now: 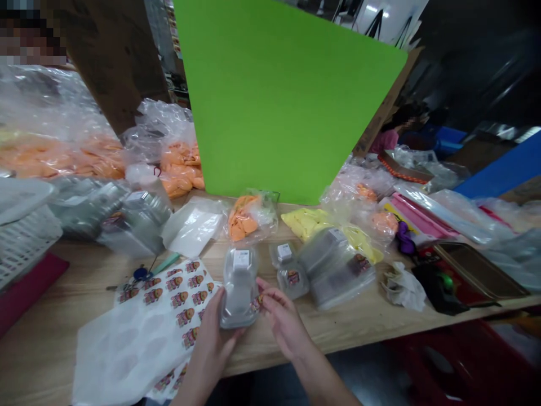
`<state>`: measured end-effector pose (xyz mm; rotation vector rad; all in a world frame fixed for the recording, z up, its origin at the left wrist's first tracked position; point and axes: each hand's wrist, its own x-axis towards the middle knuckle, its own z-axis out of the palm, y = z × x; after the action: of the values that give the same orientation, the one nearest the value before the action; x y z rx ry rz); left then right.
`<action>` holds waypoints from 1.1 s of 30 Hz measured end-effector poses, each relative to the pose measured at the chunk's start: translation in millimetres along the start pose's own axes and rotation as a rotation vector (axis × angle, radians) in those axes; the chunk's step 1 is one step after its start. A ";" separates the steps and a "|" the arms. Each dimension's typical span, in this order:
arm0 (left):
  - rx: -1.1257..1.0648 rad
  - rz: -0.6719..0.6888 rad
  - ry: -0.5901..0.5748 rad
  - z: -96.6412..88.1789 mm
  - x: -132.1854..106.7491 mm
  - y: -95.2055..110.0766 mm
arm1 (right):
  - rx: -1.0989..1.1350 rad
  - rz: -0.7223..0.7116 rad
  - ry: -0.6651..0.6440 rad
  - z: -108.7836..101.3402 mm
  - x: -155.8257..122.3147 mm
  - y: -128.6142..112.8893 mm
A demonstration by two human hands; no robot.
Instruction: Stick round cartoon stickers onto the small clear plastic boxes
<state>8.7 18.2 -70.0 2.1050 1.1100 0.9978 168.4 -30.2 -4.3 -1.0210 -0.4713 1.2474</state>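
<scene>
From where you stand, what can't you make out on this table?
All in the head view:
- Inside the case, held by the left hand: cloudy plastic and blur hide it.
- The sticker at the right hand: too small to read; pinched or only pressed, unclear.
- Behind the green board: blocked by it.
- The sticker sheet: near end cut off by the bottom edge.

Cut off at bottom edge: sticker sheet (169,316). Partly hidden behind clamshell box (239,287): left hand (213,332). Too small to read: label (241,258).
</scene>
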 end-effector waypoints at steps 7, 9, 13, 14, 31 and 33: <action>0.020 -0.063 -0.008 -26.3 -2.6 23.3 | -0.481 -0.158 0.100 -7.9 8.1 -27.7; -0.029 -0.062 -0.009 -33.2 0.2 28.4 | -0.560 -0.161 0.074 -5.3 12.4 -34.0; -0.110 -0.086 -0.092 -37.2 0.6 23.3 | -0.587 -0.119 0.022 3.5 22.3 -26.7; -0.123 -0.097 -0.102 -37.3 -0.4 21.5 | -0.601 -0.100 -0.006 6.3 23.4 -23.3; -0.249 -0.035 -0.121 -35.6 0.1 19.4 | -0.929 -0.053 -0.301 27.9 40.6 -32.8; -0.246 -0.024 -0.121 -35.3 -0.5 19.0 | -0.931 -0.059 -0.312 27.6 40.7 -31.1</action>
<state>-11.7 12.7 -35.9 1.9221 0.9021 0.9312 176.2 18.5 26.5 -1.5613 -1.3958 1.1357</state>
